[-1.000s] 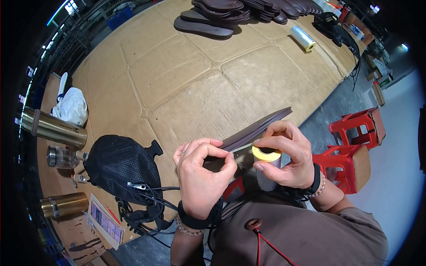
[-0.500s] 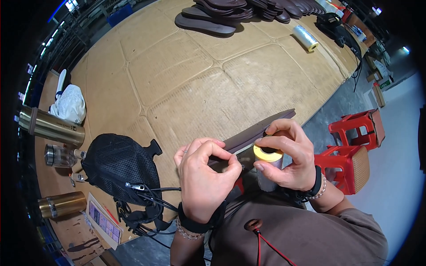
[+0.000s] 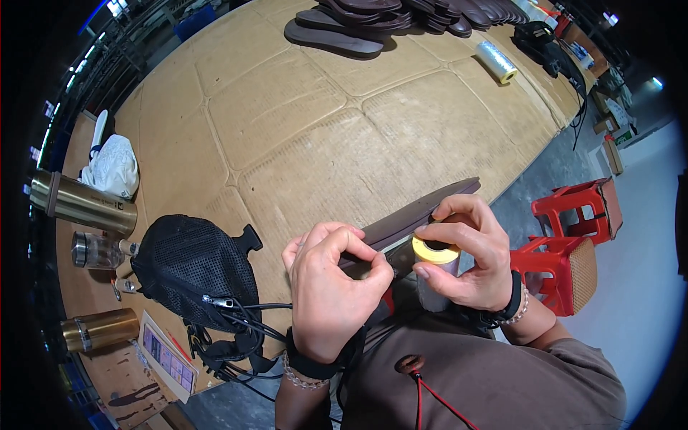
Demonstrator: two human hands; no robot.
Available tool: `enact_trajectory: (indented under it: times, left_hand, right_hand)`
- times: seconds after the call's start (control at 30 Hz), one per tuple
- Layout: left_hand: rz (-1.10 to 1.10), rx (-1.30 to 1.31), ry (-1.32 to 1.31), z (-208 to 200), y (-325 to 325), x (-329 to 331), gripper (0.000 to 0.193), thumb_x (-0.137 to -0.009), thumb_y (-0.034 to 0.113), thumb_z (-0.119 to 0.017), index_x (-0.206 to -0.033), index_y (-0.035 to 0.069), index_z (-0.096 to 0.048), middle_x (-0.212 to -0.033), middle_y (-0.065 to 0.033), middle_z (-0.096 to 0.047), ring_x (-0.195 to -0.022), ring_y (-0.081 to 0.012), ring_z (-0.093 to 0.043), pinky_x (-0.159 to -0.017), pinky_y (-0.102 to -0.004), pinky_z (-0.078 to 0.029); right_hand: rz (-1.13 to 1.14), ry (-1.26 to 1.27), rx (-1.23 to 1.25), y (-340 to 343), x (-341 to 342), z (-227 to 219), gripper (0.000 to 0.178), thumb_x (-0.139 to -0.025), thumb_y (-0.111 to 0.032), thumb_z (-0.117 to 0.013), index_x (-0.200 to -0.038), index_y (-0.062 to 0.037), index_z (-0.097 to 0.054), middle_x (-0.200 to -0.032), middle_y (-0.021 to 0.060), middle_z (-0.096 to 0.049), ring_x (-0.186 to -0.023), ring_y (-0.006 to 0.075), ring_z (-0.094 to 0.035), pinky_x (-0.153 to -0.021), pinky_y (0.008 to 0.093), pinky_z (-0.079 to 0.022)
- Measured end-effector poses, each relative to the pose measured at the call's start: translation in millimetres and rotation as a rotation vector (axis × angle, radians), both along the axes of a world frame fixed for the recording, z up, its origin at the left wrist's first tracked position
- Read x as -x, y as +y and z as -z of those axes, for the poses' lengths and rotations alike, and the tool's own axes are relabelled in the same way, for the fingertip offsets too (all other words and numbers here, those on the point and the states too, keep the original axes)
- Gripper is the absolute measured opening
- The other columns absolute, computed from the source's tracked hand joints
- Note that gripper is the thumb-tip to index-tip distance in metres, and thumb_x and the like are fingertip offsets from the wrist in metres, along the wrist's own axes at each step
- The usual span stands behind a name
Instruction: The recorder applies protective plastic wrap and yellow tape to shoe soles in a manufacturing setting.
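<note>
My right hand [image 3: 476,251] is wrapped round a small roll of clear film [image 3: 435,252] with a yellow core, its yellow end turned up. Beside it, my left hand [image 3: 333,279] has thumb and forefinger pinched together. Whatever is between those fingertips is too small or thin to make out. Behind both hands, at the near edge of the table, lie dark brown shoe soles [image 3: 423,209], partly hidden by my fingers. A pale strip shows along the near edge of the soles, between my hands.
Brown shoe soles [image 3: 337,41] are piled at the far edge of the cardboard-covered table [image 3: 287,129]. Another film roll [image 3: 496,62] lies far right. A black mesh bag [image 3: 197,269] with cords, a steel flask [image 3: 86,204] and a glass jar [image 3: 97,251] stand left. Red stools [image 3: 555,272] are at right.
</note>
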State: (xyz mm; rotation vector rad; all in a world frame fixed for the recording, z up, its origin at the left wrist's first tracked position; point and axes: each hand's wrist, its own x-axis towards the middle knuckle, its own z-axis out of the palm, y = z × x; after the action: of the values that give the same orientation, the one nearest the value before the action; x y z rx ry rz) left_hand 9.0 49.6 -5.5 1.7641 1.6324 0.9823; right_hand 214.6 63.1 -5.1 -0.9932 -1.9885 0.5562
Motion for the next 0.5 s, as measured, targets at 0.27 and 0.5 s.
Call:
enact_trajectory:
  times: [0.27, 0.5]
  left_hand:
    - [0.014, 0.030, -0.065, 3.5, 3.7, 0.3, 0.013, -0.072, 0.013, -0.077, -0.072, 0.008, -0.065, -0.094, -0.0097, -0.068, -0.097, -0.0231, -0.064, -0.100, -0.0416, -0.032]
    - [0.024, -0.070, -0.090, 7.4, 5.6, 1.8, 0.009, -0.071, 0.003, -0.072, -0.072, 0.002, -0.063, -0.087, -0.0129, -0.067, -0.083, -0.0250, -0.067, -0.078, -0.0348, -0.051]
  right_hand:
    - [0.004, -0.005, 0.004, 0.5, -1.6, 1.0, 0.036, -0.070, -0.011, -0.086, -0.102, -0.0013, -0.071, -0.106, 0.0122, -0.053, -0.073, 0.0157, -0.061, -0.067, 0.0263, -0.050]
    - [0.004, -0.008, 0.005, 0.9, -0.9, -0.3, 0.035, -0.070, -0.010, -0.085, -0.101, -0.0011, -0.071, -0.107, 0.0127, -0.054, -0.076, 0.0167, -0.063, -0.069, 0.0267, -0.052]
